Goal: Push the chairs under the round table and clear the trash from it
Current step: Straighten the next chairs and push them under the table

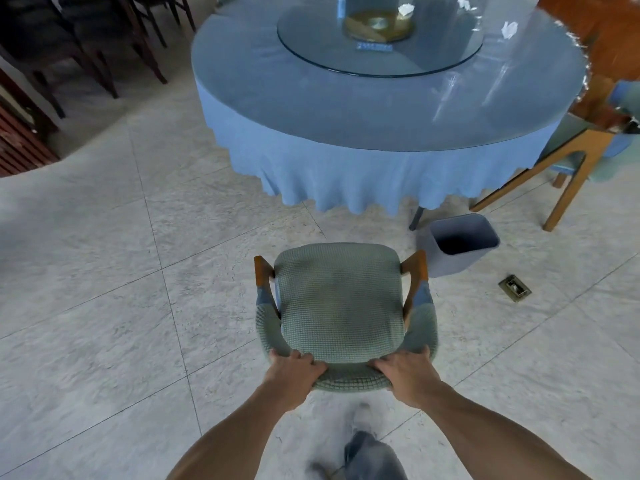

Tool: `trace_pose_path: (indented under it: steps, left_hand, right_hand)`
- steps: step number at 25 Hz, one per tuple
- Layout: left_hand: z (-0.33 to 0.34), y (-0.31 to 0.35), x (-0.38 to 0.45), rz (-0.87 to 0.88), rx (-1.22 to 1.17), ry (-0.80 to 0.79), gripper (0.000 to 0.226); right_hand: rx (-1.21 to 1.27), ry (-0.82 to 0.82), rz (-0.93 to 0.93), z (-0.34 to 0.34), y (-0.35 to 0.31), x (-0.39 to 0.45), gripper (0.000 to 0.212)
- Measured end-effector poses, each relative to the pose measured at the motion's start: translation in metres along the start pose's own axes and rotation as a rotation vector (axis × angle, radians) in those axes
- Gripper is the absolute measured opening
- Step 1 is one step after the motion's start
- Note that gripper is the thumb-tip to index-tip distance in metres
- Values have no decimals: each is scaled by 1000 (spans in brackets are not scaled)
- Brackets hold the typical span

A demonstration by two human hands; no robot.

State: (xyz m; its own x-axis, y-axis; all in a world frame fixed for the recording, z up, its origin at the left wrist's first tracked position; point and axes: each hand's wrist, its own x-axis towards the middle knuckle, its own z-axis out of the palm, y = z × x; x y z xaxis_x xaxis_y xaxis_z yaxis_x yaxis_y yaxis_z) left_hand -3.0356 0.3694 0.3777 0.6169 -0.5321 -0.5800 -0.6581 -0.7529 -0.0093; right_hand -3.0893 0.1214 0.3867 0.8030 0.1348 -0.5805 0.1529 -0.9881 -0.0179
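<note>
You stood behind the green chair (341, 306), both hands on the curved top of its backrest. Your left hand (294, 370) gripped the rail left of centre, fingers curled over the front edge. Your right hand (405, 370) gripped it right of centre in the same way. Neither hand was nearer; they sat level, roughly symmetric about the chair's midline.

The chair faced away from you, seat pointing toward the round table (381, 109). The table lay straight ahead of your fingers, slightly right of the chair's front-to-back line. Open tiled floor separated the seat front from the hanging blue tablecloth (329, 174); chair and table were well apart. The likely move was a straight forward push, angled a little right.

A grey waste bin (460, 244) stood just beside the chair's right armrest, between chair and table edge. It could have snagged that side on the way in.

Crumpled white paper (509, 29) lay on the far right of the tabletop, beyond your reach from there. A second chair (575, 157) sat at the table's right edge, partly tucked.
</note>
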Motion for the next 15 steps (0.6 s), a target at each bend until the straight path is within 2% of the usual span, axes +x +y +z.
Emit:
trace_pose_path:
  steps: [6, 10, 13, 15]
  left_hand:
    - [-28, -51, 37, -121, 15, 46, 57]
    - [-45, -92, 66, -137, -3, -2, 59]
    - [-57, -104, 78, -139, -17, -52, 58]
    - [-61, -107, 80, -124, -34, -81, 56]
  right_hand:
    - [81, 82, 22, -35, -13, 50, 39]
    - [98, 72, -2, -57, -18, 92, 38]
    - [77, -12, -24, -75, -14, 113, 40]
    - [71, -144, -27, -89, -14, 122, 43]
